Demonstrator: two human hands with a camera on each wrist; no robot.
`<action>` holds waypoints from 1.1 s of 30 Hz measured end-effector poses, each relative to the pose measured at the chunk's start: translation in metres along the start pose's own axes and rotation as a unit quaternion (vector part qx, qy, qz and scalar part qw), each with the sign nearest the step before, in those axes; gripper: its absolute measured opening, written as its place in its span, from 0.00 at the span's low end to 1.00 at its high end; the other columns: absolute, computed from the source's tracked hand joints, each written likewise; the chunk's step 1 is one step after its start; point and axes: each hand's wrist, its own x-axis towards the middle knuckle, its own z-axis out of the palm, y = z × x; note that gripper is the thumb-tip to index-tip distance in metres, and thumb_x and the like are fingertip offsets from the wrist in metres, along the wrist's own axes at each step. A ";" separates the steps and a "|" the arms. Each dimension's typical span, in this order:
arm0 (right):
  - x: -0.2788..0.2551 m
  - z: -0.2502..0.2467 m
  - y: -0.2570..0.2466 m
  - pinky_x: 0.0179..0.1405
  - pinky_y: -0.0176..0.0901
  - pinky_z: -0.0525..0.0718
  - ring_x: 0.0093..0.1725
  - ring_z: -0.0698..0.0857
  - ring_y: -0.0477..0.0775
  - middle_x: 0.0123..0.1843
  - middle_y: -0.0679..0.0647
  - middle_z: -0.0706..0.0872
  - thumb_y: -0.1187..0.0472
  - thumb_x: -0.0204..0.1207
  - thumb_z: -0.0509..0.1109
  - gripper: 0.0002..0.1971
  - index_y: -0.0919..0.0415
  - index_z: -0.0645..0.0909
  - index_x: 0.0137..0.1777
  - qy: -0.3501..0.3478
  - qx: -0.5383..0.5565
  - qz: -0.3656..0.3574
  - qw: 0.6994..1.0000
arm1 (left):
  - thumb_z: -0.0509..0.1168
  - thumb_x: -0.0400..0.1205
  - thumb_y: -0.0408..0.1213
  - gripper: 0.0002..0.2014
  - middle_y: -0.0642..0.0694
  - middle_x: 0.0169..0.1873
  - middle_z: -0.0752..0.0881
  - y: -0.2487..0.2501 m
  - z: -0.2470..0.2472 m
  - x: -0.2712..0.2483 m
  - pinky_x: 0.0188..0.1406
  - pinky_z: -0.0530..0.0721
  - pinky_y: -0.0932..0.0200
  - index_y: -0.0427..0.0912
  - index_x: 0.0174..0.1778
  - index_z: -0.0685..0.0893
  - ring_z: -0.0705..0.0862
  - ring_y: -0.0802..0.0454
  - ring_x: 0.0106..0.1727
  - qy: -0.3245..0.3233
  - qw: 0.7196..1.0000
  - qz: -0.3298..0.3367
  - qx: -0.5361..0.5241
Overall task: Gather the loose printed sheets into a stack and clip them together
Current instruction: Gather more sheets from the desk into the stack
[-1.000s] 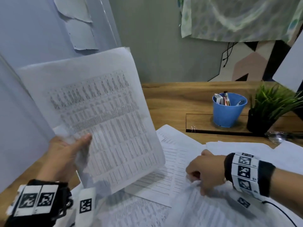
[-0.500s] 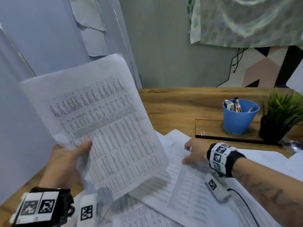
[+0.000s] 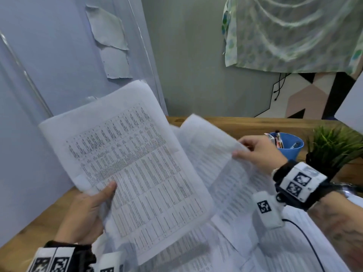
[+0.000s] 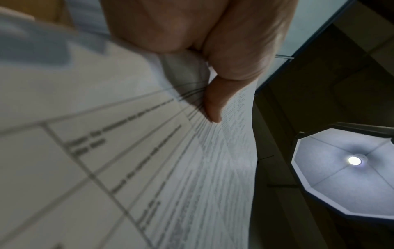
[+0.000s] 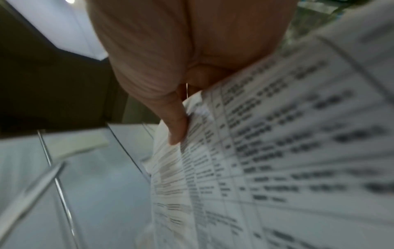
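My left hand [image 3: 92, 205] holds a small stack of printed sheets [image 3: 129, 165] upright above the desk, thumb on the front near the lower left edge. The left wrist view shows that thumb [image 4: 213, 102] pressing on the printed sheets [image 4: 149, 168]. My right hand [image 3: 257, 152] pinches the top edge of another printed sheet [image 3: 214, 158] and holds it lifted just behind and to the right of the stack. In the right wrist view the thumb [image 5: 177, 124] lies on that sheet [image 5: 277, 151]. More loose sheets [image 3: 294, 248] lie flat on the desk below.
A blue cup [image 3: 290, 146] with pens and a green potted plant [image 3: 332, 150] stand on a low wooden board at the back right. The wooden desk [image 3: 225, 122] meets a grey wall behind and a pale panel [image 3: 29, 134] on the left.
My right hand has picked a sheet up off the desk and raised it toward the stack. The left hand keeps the stack upright in much the same place.
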 end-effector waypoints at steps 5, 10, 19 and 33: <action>-0.020 -0.027 -0.027 0.33 0.43 0.90 0.33 0.90 0.49 0.36 0.52 0.92 0.67 0.71 0.74 0.06 0.60 0.79 0.43 0.101 0.311 -0.048 0.944 | 0.71 0.74 0.34 0.18 0.41 0.62 0.96 -0.015 0.041 0.002 0.45 0.98 0.47 0.45 0.58 0.98 0.98 0.46 0.54 -0.045 0.997 -0.049 -0.036; -0.050 -0.013 -0.029 0.37 0.49 0.92 0.40 0.91 0.55 0.45 0.58 0.93 0.54 0.63 0.76 0.17 0.60 0.80 0.50 0.065 0.385 -0.011 0.921 | 0.66 0.77 0.37 0.22 0.40 0.62 0.95 -0.028 0.088 0.009 0.49 0.97 0.42 0.41 0.68 0.89 0.98 0.44 0.50 -0.066 0.995 -0.065 -0.042; -0.089 -0.019 -0.020 0.48 0.49 0.92 0.52 0.92 0.56 0.53 0.56 0.93 0.67 0.59 0.79 0.24 0.63 0.83 0.58 0.062 0.299 -0.004 0.952 | 0.75 0.82 0.29 0.16 0.49 0.62 0.96 -0.050 0.127 -0.003 0.62 0.93 0.57 0.46 0.65 0.93 0.93 0.49 0.67 -0.127 0.986 0.097 0.057; -0.094 -0.020 -0.004 0.51 0.52 0.90 0.54 0.92 0.60 0.54 0.60 0.92 0.68 0.61 0.81 0.16 0.55 0.91 0.49 0.027 0.371 0.011 0.928 | 0.88 0.68 0.56 0.27 0.46 0.62 0.96 -0.069 0.121 -0.008 0.58 0.94 0.55 0.53 0.61 0.94 0.95 0.45 0.64 -0.208 0.962 0.078 0.156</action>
